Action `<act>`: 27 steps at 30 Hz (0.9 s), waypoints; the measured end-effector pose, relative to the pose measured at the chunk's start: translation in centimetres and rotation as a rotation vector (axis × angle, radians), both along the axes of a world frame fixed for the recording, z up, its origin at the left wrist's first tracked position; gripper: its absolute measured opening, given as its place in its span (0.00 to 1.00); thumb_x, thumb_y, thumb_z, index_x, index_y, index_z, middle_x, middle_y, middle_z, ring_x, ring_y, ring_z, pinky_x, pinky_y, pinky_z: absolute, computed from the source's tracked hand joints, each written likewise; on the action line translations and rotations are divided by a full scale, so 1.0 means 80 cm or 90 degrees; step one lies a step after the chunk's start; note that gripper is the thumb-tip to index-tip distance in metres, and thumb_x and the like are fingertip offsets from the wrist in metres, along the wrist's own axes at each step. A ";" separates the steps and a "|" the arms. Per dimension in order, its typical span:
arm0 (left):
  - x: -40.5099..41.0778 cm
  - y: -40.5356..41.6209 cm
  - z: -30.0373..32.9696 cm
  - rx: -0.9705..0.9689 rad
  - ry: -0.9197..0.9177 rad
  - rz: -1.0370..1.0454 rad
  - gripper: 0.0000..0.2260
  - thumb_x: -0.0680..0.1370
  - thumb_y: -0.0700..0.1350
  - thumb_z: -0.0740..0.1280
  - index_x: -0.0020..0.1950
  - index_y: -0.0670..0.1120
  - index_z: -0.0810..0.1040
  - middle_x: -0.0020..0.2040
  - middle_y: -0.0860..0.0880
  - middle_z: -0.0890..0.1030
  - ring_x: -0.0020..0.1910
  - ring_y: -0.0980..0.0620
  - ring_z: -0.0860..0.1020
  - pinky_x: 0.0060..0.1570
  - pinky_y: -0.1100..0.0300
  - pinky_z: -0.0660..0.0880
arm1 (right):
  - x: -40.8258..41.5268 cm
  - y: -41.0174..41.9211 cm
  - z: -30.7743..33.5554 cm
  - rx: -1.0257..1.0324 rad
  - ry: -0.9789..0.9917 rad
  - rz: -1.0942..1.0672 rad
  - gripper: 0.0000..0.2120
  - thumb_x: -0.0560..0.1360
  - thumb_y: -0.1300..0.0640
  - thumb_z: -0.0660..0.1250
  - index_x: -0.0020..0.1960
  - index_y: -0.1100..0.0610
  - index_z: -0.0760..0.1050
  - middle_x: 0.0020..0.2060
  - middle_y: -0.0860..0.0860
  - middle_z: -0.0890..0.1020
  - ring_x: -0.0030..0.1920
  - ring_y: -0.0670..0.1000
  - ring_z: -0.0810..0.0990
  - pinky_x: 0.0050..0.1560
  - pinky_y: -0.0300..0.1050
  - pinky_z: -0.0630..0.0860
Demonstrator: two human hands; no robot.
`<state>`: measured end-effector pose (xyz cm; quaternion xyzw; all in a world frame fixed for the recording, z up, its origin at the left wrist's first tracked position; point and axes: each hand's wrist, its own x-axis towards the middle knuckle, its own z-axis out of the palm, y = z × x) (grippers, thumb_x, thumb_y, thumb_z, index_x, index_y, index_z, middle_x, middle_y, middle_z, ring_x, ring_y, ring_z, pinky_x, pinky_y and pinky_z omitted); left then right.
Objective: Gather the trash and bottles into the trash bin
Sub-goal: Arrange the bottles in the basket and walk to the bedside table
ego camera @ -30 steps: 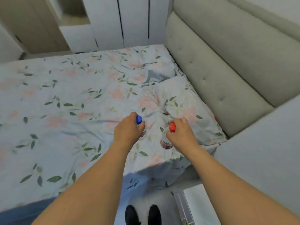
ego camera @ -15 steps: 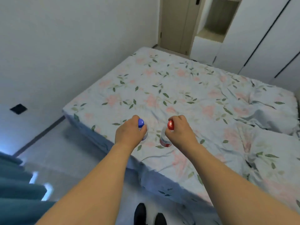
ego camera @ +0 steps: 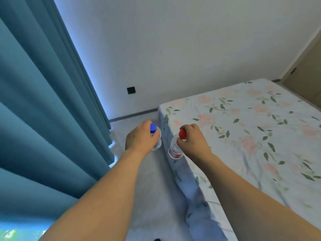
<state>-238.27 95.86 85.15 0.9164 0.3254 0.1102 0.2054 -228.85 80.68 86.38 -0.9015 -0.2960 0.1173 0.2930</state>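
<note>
My left hand [ego camera: 140, 138] grips a clear plastic bottle with a blue cap [ego camera: 156, 138] by its neck, held upright over the grey floor. My right hand [ego camera: 193, 140] pinches the neck of a second clear bottle with a red cap and red label [ego camera: 174, 150], hanging at the corner of the bed. Both arms reach forward side by side. No trash bin is in view.
A bed with a floral sheet [ego camera: 251, 136] fills the right side. Teal curtains [ego camera: 43, 110] hang along the left. A strip of grey floor [ego camera: 156, 188] runs between them toward a white wall with a black socket [ego camera: 131, 90]. A door [ego camera: 305, 79] stands at far right.
The view has swung left from the headboard and pillow, across the bed, to the curtain and the floor strip. Both hands keep holding their bottles in the same pose.
</note>
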 end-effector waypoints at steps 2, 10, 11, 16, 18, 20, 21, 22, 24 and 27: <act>0.003 0.024 0.002 -0.003 0.001 0.024 0.11 0.78 0.54 0.60 0.54 0.50 0.72 0.43 0.49 0.79 0.41 0.45 0.77 0.42 0.53 0.77 | 0.010 0.029 0.003 -0.010 0.003 0.020 0.17 0.74 0.58 0.64 0.63 0.58 0.71 0.58 0.53 0.71 0.54 0.55 0.74 0.54 0.45 0.74; 0.077 0.091 0.022 0.039 0.025 0.036 0.11 0.79 0.55 0.60 0.54 0.48 0.70 0.43 0.49 0.78 0.40 0.46 0.76 0.38 0.55 0.73 | 0.099 0.102 0.011 0.012 -0.003 0.047 0.15 0.74 0.59 0.64 0.61 0.57 0.72 0.56 0.53 0.72 0.52 0.55 0.75 0.53 0.45 0.73; 0.090 0.098 0.027 0.053 0.036 0.027 0.12 0.80 0.55 0.59 0.55 0.47 0.69 0.43 0.50 0.77 0.40 0.46 0.75 0.38 0.56 0.72 | 0.114 0.111 0.013 0.019 -0.008 0.049 0.15 0.74 0.59 0.64 0.60 0.58 0.73 0.56 0.53 0.72 0.52 0.55 0.75 0.53 0.45 0.73; 0.142 0.147 0.041 0.088 0.049 0.018 0.13 0.81 0.56 0.58 0.54 0.47 0.68 0.44 0.49 0.77 0.39 0.47 0.75 0.37 0.56 0.71 | 0.172 0.164 0.020 0.026 0.000 0.054 0.17 0.74 0.60 0.64 0.62 0.58 0.72 0.58 0.53 0.71 0.53 0.56 0.75 0.53 0.44 0.72; 0.154 0.173 0.039 0.084 0.056 0.025 0.12 0.81 0.56 0.58 0.52 0.47 0.67 0.42 0.50 0.77 0.38 0.47 0.75 0.36 0.56 0.71 | 0.188 0.193 0.019 0.023 0.005 0.064 0.17 0.74 0.59 0.64 0.62 0.58 0.72 0.59 0.53 0.71 0.54 0.56 0.75 0.52 0.43 0.71; 0.165 0.204 0.034 0.077 0.060 0.036 0.11 0.80 0.56 0.58 0.52 0.48 0.67 0.42 0.50 0.77 0.38 0.48 0.75 0.36 0.56 0.71 | 0.204 0.229 0.016 0.020 0.002 0.071 0.16 0.73 0.59 0.64 0.61 0.58 0.73 0.59 0.54 0.72 0.54 0.56 0.74 0.53 0.44 0.72; 0.169 0.217 0.032 0.076 0.059 0.039 0.11 0.80 0.56 0.58 0.52 0.48 0.67 0.42 0.50 0.77 0.38 0.48 0.75 0.37 0.56 0.72 | 0.210 0.242 0.014 0.019 0.001 0.074 0.16 0.73 0.59 0.64 0.61 0.58 0.73 0.59 0.54 0.72 0.55 0.56 0.74 0.54 0.46 0.72; 0.173 0.231 0.031 0.080 0.059 0.041 0.12 0.80 0.56 0.58 0.52 0.48 0.67 0.42 0.50 0.77 0.38 0.47 0.75 0.37 0.56 0.72 | 0.216 0.257 0.015 0.021 0.000 0.075 0.17 0.73 0.59 0.65 0.61 0.58 0.73 0.59 0.54 0.73 0.55 0.56 0.75 0.55 0.46 0.73; 0.185 0.274 0.030 0.086 0.063 0.048 0.12 0.80 0.56 0.58 0.52 0.47 0.68 0.43 0.50 0.77 0.39 0.47 0.76 0.37 0.56 0.72 | 0.230 0.296 0.015 0.025 0.006 0.079 0.17 0.73 0.59 0.65 0.62 0.58 0.73 0.59 0.54 0.72 0.55 0.56 0.75 0.57 0.47 0.73; 0.205 0.337 0.032 0.080 0.055 0.068 0.12 0.80 0.56 0.58 0.53 0.47 0.69 0.43 0.50 0.78 0.39 0.46 0.76 0.38 0.55 0.73 | 0.249 0.352 0.019 0.034 0.006 0.089 0.18 0.73 0.59 0.65 0.63 0.58 0.73 0.60 0.54 0.72 0.56 0.55 0.75 0.57 0.45 0.73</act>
